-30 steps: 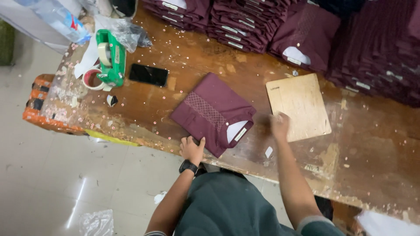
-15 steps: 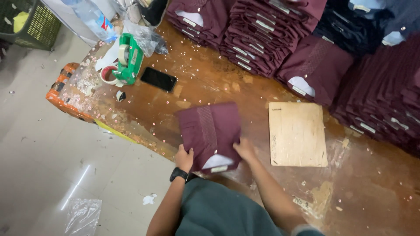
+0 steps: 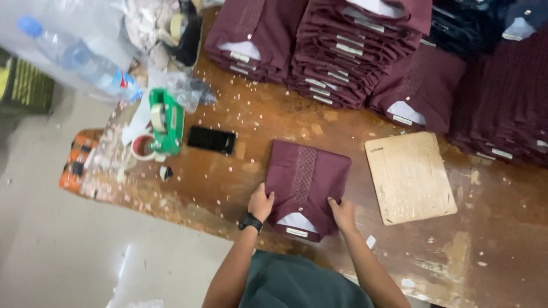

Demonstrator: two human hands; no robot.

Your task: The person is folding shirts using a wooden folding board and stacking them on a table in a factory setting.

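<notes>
Work in hand: a folded maroon shirt (image 3: 305,188) lies flat on the worn wooden table (image 3: 268,120), collar end toward the person, patterned strip running up its middle.
Left hand (image 3: 261,203): rests on the shirt's near left edge, fingers curled over the cloth and pressing it; a dark watch (image 3: 250,222) sits on the wrist.
Right hand (image 3: 343,212): sits on the near right corner, fingers bent onto the fabric, holding the edge down rather than lifting it, as far as I can tell.
Where the shirt is: near the table's front edge, between a black phone (image 3: 212,140) on its left and a wooden folding board (image 3: 410,177) on its right, apart from both.
Done so far: the shirt looks fully folded into a neat rectangle with its white collar insert showing; the board is out and lies beside it.
Left to do: it has not joined the stacks of folded maroon shirts (image 3: 337,51) at the back of the table, and it is unbagged.
Changed since earlier: a second ago the shirt lay skewed with the right hand near the board; now it is squared to the table edge and both hands are on its near corners.
Nearby: a green tape dispenser (image 3: 164,121) and a plastic water bottle (image 3: 77,57) at the left end.
</notes>
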